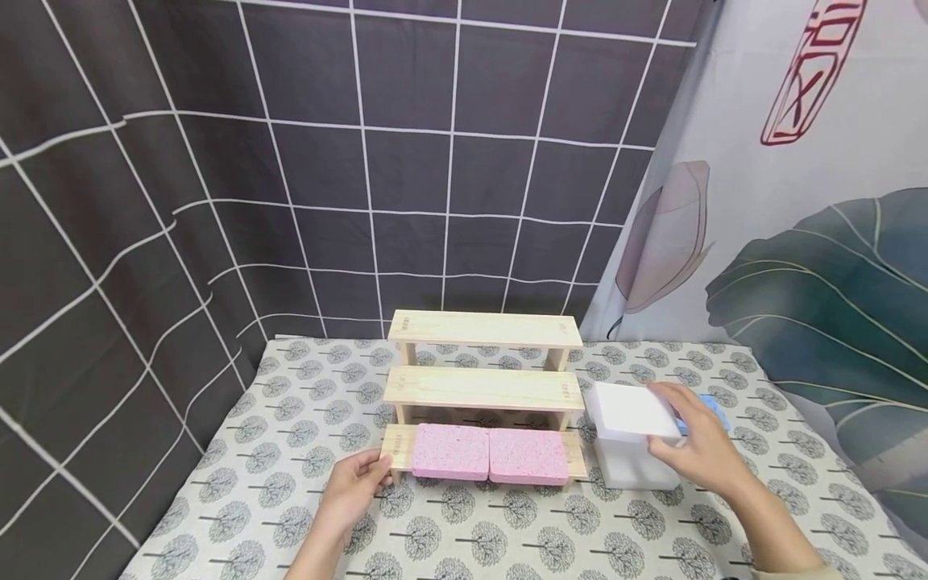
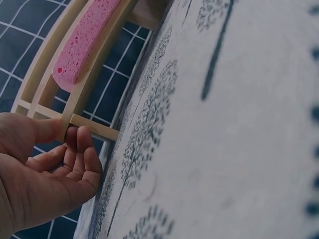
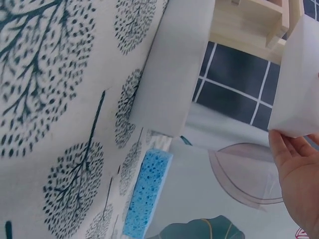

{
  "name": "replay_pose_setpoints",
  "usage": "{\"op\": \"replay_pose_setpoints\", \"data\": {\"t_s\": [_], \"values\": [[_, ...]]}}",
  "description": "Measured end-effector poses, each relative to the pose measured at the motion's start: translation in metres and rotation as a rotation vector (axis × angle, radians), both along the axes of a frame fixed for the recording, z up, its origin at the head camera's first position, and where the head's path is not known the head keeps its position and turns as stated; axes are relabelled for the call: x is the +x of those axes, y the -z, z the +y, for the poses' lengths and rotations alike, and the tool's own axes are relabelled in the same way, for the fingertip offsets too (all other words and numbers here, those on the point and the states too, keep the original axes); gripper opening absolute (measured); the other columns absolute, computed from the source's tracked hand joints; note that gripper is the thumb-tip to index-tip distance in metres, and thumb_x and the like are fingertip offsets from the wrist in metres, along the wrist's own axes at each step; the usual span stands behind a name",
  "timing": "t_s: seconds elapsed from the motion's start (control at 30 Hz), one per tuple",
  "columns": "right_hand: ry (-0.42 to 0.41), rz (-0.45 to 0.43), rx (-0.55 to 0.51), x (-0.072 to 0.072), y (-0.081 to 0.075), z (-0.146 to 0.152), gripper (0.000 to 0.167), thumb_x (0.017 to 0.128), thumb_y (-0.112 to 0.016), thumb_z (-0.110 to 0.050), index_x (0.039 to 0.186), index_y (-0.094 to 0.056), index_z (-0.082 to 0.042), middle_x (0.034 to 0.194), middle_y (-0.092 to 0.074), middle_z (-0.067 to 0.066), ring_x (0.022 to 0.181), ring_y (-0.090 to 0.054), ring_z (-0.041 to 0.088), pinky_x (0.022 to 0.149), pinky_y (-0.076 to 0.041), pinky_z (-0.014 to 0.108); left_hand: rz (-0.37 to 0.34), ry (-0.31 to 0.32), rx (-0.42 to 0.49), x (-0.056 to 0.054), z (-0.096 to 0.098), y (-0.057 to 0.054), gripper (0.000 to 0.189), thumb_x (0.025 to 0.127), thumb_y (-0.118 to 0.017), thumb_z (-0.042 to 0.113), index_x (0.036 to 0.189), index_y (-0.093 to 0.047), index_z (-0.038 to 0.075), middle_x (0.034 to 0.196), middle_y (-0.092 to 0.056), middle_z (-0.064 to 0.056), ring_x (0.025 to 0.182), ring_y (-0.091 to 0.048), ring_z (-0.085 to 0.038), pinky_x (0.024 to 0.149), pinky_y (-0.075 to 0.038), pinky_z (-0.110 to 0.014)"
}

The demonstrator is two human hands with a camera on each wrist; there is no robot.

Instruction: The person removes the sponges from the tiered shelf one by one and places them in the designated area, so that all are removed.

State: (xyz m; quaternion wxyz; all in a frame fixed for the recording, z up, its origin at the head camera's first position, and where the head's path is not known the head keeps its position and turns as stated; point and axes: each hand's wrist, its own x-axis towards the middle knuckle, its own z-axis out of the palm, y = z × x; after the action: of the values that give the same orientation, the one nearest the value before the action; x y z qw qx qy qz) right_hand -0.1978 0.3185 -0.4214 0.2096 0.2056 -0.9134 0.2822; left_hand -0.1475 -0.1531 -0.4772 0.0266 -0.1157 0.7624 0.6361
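A three-step wooden rack point(image 1: 482, 389) stands on the table, and two pink sponges point(image 1: 451, 451) lie side by side on its lowest step. My left hand point(image 1: 351, 491) pinches the left end of that step between thumb and fingers, seen closely in the left wrist view. To the right of the rack, my right hand point(image 1: 699, 443) grips a white foam block point(image 1: 631, 408) by its edges. In the right wrist view this block point(image 3: 294, 79) is lifted clear of a second white block point(image 3: 174, 64), which rests on the cloth.
A blue sponge point(image 3: 147, 194) lies on the cloth beyond the white blocks, partly hidden behind my right hand in the head view. The tablecloth point(image 1: 290, 483) has a tree print. Dark gridded fabric point(image 1: 406, 169) hangs behind, with a printed curtain point(image 1: 797, 242) at right.
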Motion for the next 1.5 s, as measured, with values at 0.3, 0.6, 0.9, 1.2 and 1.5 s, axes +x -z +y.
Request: {"op": "replay_pose_setpoints", "data": {"t_s": [0.3,0.6,0.9,1.2,1.5], "values": [[0.027,-0.014,0.009,0.005,0.003,0.013,0.081,0.062,-0.08,-0.003,0.138,-0.052,0.006,0.135,-0.054,0.025,0.108,-0.056,0.044,0.082,-0.049,0.065,-0.012,0.006,-0.008,0.0,0.0,-0.002,0.038,0.102,-0.058,0.012,0.127,-0.057,-0.017,0.097,-0.068,-0.012,0.084,-0.064,-0.017,0.073,-0.057,-0.025],[0.041,-0.063,0.021,0.005,0.009,0.026,0.082,0.063,-0.081,-0.005,0.138,-0.051,0.007,0.137,-0.049,0.029,0.111,-0.053,0.051,0.081,-0.043,0.078,0.003,0.004,0.006,0.0,-0.001,0.001,0.038,0.102,-0.058,0.011,0.126,-0.056,-0.018,0.096,-0.068,-0.013,0.084,-0.064,-0.017,0.072,-0.057,-0.025],[0.055,-0.106,0.044,0.007,0.018,0.039,0.084,0.062,-0.083,-0.005,0.139,-0.05,0.006,0.132,-0.052,0.024,0.108,-0.053,0.046,0.081,-0.045,0.073,0.001,0.011,0.003,0.001,0.0,0.001,0.037,0.102,-0.057,0.01,0.125,-0.057,-0.018,0.095,-0.068,-0.012,0.084,-0.064,-0.018,0.072,-0.057,-0.024],[0.075,-0.152,0.066,0.008,0.022,0.05,0.082,0.06,-0.085,-0.008,0.134,-0.052,0.008,0.128,-0.052,0.027,0.11,-0.052,0.052,0.084,-0.041,0.077,0.003,0.008,0.001,0.001,-0.001,0.0,0.038,0.103,-0.058,0.012,0.126,-0.056,-0.018,0.095,-0.068,-0.013,0.083,-0.063,-0.018,0.071,-0.056,-0.025],[0.092,-0.182,0.092,0.008,0.028,0.066,0.082,0.062,-0.085,-0.011,0.134,-0.051,0.007,0.129,-0.052,0.029,0.111,-0.051,0.056,0.083,-0.039,0.079,-0.006,0.007,-0.013,-0.001,-0.001,0.001,0.039,0.102,-0.058,0.013,0.127,-0.056,-0.017,0.095,-0.068,-0.012,0.084,-0.064,-0.018,0.072,-0.056,-0.025]]}}
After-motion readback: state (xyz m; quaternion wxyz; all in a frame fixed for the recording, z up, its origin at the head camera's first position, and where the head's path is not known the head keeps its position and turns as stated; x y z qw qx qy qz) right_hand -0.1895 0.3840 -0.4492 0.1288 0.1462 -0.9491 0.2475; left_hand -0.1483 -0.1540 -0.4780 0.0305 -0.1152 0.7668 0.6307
